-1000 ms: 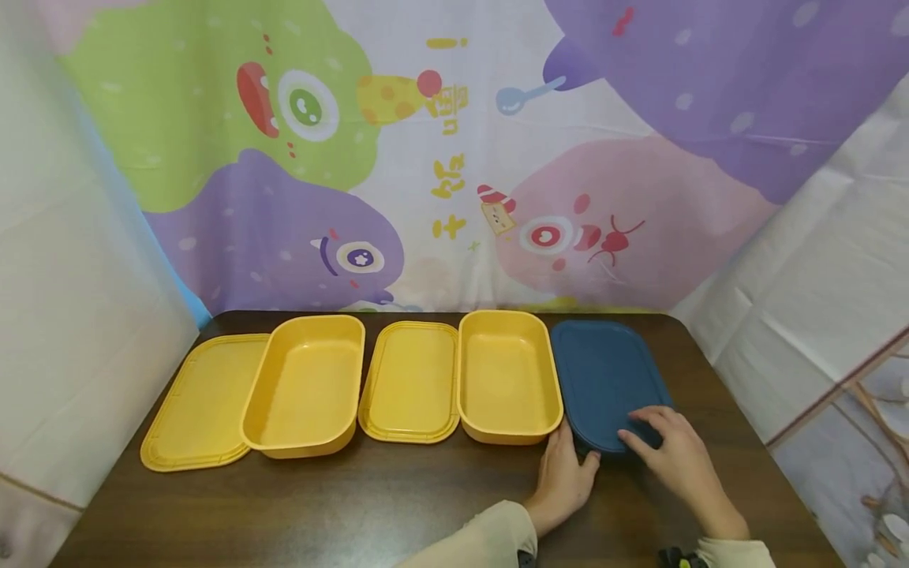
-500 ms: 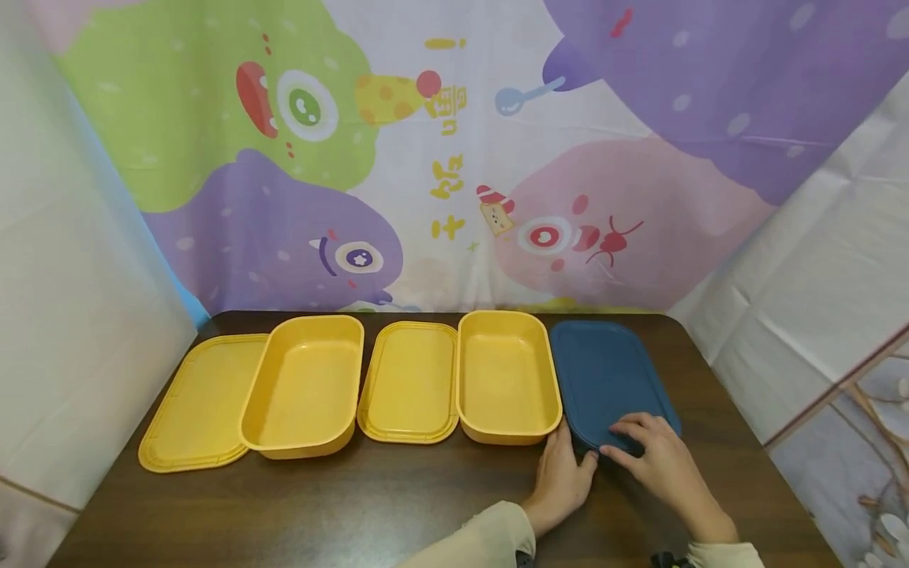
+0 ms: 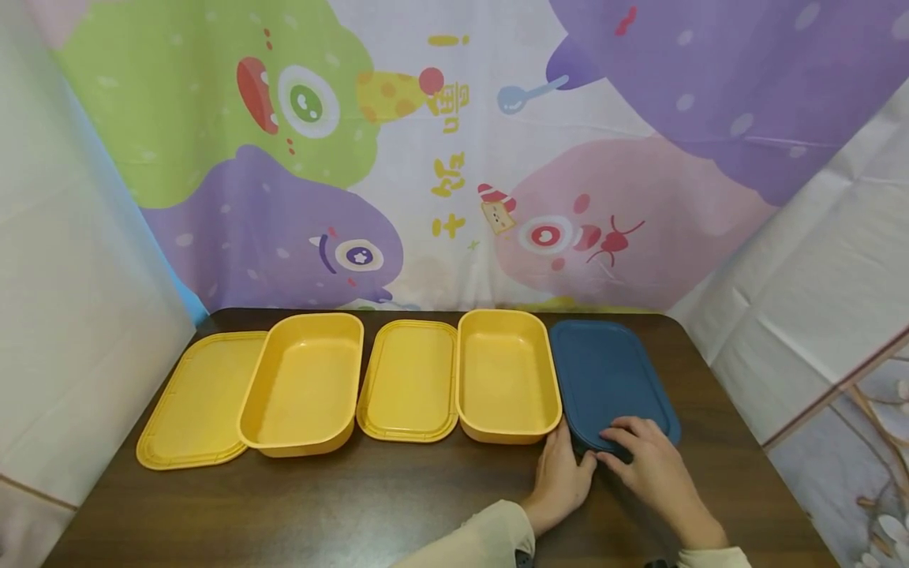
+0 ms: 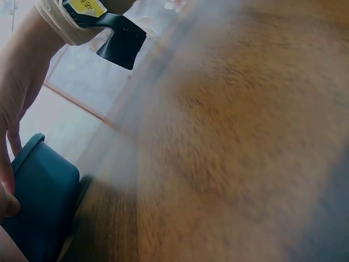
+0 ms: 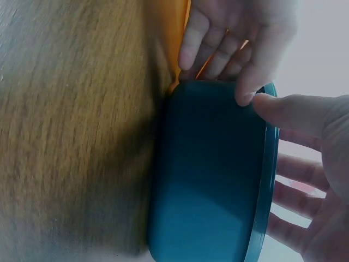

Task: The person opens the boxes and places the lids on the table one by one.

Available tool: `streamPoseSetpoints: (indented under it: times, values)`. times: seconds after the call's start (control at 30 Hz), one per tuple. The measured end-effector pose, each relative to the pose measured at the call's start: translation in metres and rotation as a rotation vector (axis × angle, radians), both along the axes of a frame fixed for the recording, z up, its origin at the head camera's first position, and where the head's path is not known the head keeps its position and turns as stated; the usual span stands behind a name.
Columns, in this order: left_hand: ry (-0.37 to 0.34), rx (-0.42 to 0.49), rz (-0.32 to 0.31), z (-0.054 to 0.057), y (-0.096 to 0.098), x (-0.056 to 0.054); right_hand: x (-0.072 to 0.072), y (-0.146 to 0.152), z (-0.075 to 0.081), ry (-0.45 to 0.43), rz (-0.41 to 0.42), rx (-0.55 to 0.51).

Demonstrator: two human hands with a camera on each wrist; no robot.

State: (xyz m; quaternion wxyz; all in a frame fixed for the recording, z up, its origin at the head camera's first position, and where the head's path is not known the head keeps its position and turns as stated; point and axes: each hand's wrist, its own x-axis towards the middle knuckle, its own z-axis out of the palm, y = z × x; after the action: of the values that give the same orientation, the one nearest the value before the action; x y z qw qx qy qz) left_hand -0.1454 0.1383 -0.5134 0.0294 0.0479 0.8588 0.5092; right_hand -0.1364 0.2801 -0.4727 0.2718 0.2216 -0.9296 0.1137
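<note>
The blue lidded box (image 3: 609,379) stands at the right end of a row of containers on the dark wooden table (image 3: 355,505), its long side just beside, perhaps touching, the right yellow box (image 3: 506,379). Its lid is on, so whatever is inside is hidden. The left hand (image 3: 564,480) lies at the box's near left corner, in the gap toward the yellow box, fingers fairly straight against the blue wall and the thumb tip at the lid's rim, as the right wrist view shows. The right hand (image 3: 649,465) rests on the near end of the lid, fingers bent lightly over its edge with the thumb at the rim; whether it truly pinches the lid or only presses on it cannot be told. The right yellow box is open and holds nothing; next to it on the left lies a yellow lid (image 3: 410,383), flat, its edge tucked against that box. Further left stands a second open yellow box (image 3: 304,386), also empty, partly overlapping another yellow lid (image 3: 195,406) at the row's left end. The left wrist view is mostly blurred table grain, with only a cut-off corner of the blue box and part of a wrist strap visible. A cartoon monster backdrop (image 3: 454,158) hangs behind the table.
</note>
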Motion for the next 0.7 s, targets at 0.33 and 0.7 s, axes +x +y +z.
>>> streamPoseSetpoints:
  times: [0.33,0.7]
  values:
    - [-0.010,0.008,-0.013,0.0021,0.0000,-0.0016,-0.0014,-0.0007,0.0023,0.052,0.038,0.068]
    - [-0.014,0.007,-0.021,0.0020,0.0007,-0.0019,-0.0004,-0.0011,0.0026,0.072,0.051,0.079]
